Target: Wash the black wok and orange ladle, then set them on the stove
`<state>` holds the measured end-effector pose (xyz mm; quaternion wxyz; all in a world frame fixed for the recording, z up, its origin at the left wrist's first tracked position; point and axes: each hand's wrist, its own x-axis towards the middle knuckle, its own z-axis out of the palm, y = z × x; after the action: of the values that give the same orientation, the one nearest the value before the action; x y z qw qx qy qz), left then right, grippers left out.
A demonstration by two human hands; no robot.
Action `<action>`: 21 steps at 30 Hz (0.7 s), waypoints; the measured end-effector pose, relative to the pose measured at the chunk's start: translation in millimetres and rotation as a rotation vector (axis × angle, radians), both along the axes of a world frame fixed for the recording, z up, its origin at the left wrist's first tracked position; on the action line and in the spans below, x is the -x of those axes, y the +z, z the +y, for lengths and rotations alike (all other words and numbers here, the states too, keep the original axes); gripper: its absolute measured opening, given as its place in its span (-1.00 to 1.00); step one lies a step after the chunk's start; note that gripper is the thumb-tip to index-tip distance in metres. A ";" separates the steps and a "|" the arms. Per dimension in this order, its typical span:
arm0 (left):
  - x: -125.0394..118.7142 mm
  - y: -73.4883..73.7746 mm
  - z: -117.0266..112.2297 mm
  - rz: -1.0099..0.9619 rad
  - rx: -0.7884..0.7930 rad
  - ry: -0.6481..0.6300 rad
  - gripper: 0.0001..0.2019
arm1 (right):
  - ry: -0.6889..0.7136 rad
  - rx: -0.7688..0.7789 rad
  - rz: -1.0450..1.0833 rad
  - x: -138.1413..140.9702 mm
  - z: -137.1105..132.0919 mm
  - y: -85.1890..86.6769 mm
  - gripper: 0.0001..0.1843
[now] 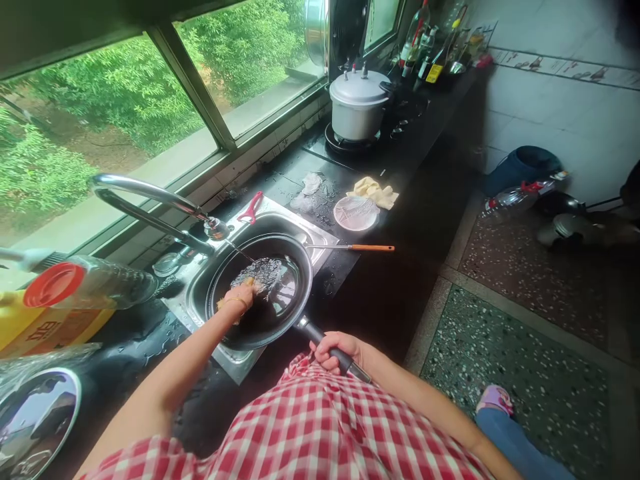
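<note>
A black frying pan [300, 293] rests over the steel sink [187, 320], with water pooled and bubbling inside it. My right hand [337, 352] is wrapped round the pan's black handle. Inside the pan, my left hand [237, 300] is closed on a yellowish scrubber [221, 303], most of it hidden under the fingers. Above them the chrome faucet [216, 228] sends a thin stream into the pan. A red peeler [251, 208] lies on the sink's back rim.
A wooden-handled utensil [373, 247] lies across the sink's right edge. Beyond are a pale plate [356, 213], a yellowish cloth [375, 192] and a pressure cooker [359, 107] on the stove. At left are a clear jar [115, 283] with red lid, a yellow jug [55, 330] and a glass lid [37, 427].
</note>
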<state>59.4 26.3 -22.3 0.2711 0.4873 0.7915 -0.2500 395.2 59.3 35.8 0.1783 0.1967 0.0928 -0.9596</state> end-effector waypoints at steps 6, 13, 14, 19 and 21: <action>-44.5 16.0 -32.7 -0.163 0.138 -0.160 -0.69 | 0.024 0.019 -0.020 -1.7 5.3 4.2 -0.84; -88.2 -6.3 28.2 -0.226 -0.354 -0.385 -0.49 | -0.017 -0.054 -0.042 -9.3 9.7 19.9 -0.85; -82.9 -11.5 44.4 -0.175 -0.413 -0.393 -0.48 | -0.015 -0.067 -0.045 -9.5 9.8 19.7 -0.85; -18.2 -18.4 98.5 -0.035 -0.534 -0.447 -0.52 | 0.035 -0.080 -0.029 -5.6 8.5 3.2 -0.83; 11.8 -11.3 98.5 0.037 -0.536 -0.410 -0.53 | 0.044 -0.075 -0.029 -2.8 7.5 -4.7 -0.83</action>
<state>47.6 124.8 -33.5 0.0627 0.6857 0.7194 -0.0912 398.0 66.8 31.1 0.1930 0.2150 0.1302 -0.9485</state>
